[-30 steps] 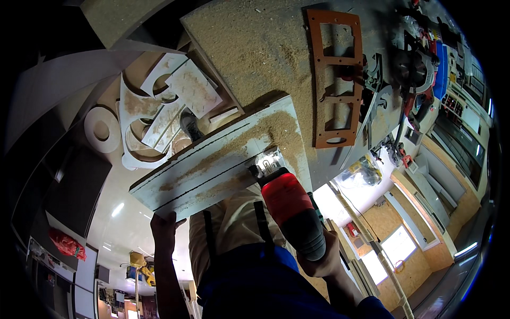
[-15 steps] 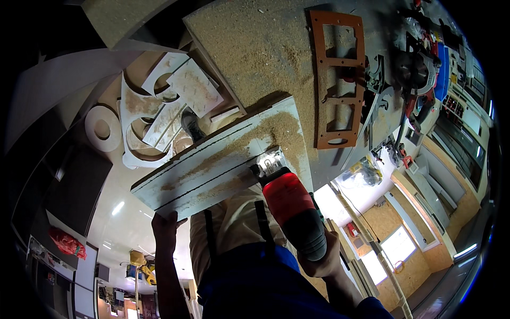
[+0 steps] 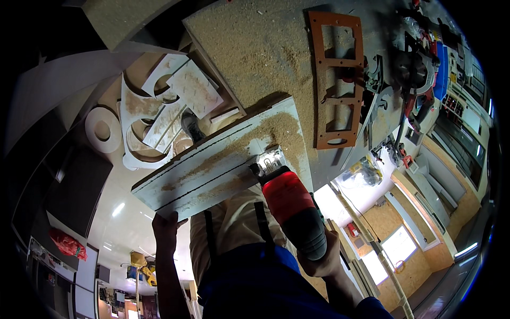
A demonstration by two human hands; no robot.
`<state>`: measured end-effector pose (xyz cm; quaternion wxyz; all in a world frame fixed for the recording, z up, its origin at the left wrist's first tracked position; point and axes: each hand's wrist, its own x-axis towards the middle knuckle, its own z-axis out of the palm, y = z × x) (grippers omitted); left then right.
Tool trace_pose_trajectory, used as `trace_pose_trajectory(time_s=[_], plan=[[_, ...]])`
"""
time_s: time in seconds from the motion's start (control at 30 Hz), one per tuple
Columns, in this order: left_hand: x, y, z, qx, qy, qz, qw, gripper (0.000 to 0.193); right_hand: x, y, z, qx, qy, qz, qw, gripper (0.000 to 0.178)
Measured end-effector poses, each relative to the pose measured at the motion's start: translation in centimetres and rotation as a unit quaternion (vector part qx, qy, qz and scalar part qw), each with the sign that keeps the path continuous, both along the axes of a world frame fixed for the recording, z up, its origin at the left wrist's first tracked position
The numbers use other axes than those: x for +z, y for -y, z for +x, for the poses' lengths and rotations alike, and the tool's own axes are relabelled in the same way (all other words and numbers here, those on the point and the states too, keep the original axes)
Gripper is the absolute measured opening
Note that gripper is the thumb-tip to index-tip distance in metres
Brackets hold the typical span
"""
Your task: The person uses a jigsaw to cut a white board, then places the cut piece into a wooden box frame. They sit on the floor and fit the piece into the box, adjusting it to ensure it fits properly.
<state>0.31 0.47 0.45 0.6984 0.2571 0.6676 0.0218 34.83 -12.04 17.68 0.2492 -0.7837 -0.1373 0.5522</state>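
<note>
- White board [image 3: 212, 169], centre of frame: one end on the bench [image 3: 326, 164], the other overhanging, presumably for blade clearance.
- Left hand [image 3: 166, 228], lower left: closed on the overhanging corner, some fingers hidden, apparently steadying it; forearm upright.
- Right hand [image 3: 323, 258], lower right: wrapped round a red-and-black power tool [image 3: 289, 196], fingers mostly hidden; forearm slanting inward, tool head on the board.

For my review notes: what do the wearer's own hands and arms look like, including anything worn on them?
The left hand and right hand are bare, without gloves. A dark blue sleeve shows on the right arm near the lower edge. The left forearm is in shadow, with no sleeve discernible. I can make out no watch or markings.
</note>
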Motion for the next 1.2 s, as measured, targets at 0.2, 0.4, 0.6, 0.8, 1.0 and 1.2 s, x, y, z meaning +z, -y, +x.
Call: trace_pose_trajectory(time_s=[0.2, 0.4, 0.6, 0.8, 1.0, 1.2], plan=[[-0.1, 0.0, -0.1, -0.002, 0.001, 0.000, 1.000, 0.044, 0.0, 0.2, 0.0, 0.007, 0.000, -0.001, 1.000, 0.041], [0.0, 0.0, -0.1, -0.004, 0.000, -0.002, 1.000, 0.044, -0.1, -0.1, -0.1, 0.008, 0.013, 0.005, 1.000, 0.045], [0.1, -0.2, 0.0, -0.007, -0.002, -0.006, 1.000, 0.043, 0.1, -0.5, 0.0, 0.012, 0.013, -0.001, 1.000, 0.046], [0.1, -0.3, 0.2, -0.007, -0.003, -0.002, 1.000, 0.041, -0.4, -1.3, -0.6, -0.025, 0.052, 0.040, 0.998, 0.009], [-0.2, -0.2, -0.2, -0.006, -0.008, -0.006, 1.000, 0.041, -0.5, -1.4, -0.5, -0.019, 0.054, 0.042, 0.997, 0.011], [0.1, -0.3, 0.1, 0.001, -0.007, -0.007, 1.000, 0.040, -0.3, -1.5, -0.3, 0.001, 0.044, 0.028, 0.999, 0.021]])
